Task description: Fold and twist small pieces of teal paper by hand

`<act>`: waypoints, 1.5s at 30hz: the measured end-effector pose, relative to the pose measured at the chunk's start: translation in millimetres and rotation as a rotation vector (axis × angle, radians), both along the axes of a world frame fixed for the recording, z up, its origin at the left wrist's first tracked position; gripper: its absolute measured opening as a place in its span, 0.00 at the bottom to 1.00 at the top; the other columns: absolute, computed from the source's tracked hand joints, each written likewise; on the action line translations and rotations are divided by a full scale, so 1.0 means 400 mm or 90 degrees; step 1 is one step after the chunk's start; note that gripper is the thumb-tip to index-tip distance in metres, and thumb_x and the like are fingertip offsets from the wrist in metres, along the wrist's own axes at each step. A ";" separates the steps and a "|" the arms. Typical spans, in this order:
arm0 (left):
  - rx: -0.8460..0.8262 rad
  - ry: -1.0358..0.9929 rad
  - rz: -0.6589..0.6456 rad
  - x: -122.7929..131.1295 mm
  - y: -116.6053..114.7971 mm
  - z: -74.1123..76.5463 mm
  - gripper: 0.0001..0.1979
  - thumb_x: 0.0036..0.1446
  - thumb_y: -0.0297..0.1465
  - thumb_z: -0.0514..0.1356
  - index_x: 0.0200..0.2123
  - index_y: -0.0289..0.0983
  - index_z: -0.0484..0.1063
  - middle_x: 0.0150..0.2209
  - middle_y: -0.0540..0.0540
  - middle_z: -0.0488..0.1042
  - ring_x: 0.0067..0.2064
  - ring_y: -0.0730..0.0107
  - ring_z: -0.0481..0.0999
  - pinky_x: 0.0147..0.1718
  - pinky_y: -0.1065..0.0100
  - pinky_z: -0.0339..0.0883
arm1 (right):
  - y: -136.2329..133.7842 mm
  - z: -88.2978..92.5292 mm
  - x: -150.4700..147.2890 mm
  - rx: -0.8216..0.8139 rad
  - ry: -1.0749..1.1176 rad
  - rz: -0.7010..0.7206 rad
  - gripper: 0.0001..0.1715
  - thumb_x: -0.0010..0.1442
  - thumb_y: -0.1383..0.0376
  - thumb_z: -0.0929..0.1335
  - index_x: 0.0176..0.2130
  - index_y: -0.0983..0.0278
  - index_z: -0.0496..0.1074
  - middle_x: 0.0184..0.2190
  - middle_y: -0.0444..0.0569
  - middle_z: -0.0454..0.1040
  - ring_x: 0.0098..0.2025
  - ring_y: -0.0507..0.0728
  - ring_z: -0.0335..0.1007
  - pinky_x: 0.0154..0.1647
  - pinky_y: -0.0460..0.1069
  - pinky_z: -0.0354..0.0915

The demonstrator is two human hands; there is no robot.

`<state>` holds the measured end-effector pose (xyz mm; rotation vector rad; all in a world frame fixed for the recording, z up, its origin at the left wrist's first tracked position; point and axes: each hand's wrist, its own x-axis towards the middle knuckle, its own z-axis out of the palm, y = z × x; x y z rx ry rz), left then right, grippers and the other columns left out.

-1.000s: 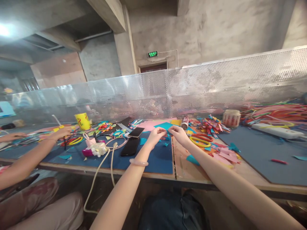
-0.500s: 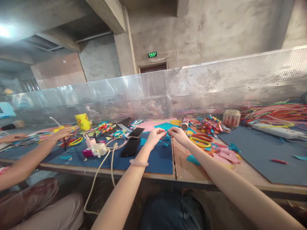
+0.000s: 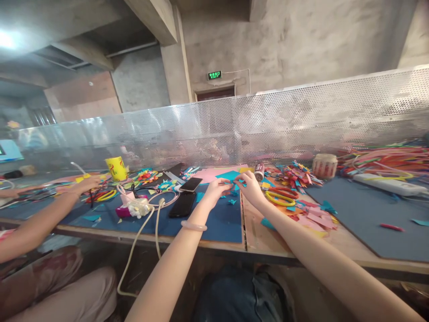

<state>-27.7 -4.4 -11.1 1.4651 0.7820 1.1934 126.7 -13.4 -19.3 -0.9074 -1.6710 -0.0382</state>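
My left hand (image 3: 215, 193) and my right hand (image 3: 250, 186) meet over the blue mat, fingers pinched on a small piece of blue paper (image 3: 234, 187) whose shape is mostly hidden. A bracelet circles my left wrist. Behind the fingers lies a larger blue paper sheet (image 3: 228, 175), on top of a pink sheet (image 3: 208, 173). A small blue scrap (image 3: 232, 202) rests on the mat just below my hands. Right of my right hand are scissors with yellow handles (image 3: 280, 199) and a dark-labelled bottle or can (image 3: 259, 171).
Two phones (image 3: 182, 205) and a tangle of white cable and plugs (image 3: 137, 208) lie to the left. Another person's arm (image 3: 50, 223) works further left, near a yellow cup (image 3: 116, 168). Pink scraps (image 3: 317, 218), a jar (image 3: 324, 166) and a power strip (image 3: 389, 184) sit at the right.
My right hand's fingers have lifted and shifted slightly at the blue paper. My left hand stays almost in place. The view has tilted a little.
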 end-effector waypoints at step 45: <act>0.288 0.110 0.106 0.019 -0.009 0.013 0.10 0.44 0.27 0.62 0.34 0.35 0.68 0.35 0.44 0.72 0.38 0.67 0.72 0.40 0.65 0.64 | -0.004 0.005 -0.015 -0.197 0.248 0.167 0.18 0.47 0.55 0.67 0.31 0.67 0.73 0.29 0.51 0.75 0.32 0.55 0.69 0.34 0.50 0.64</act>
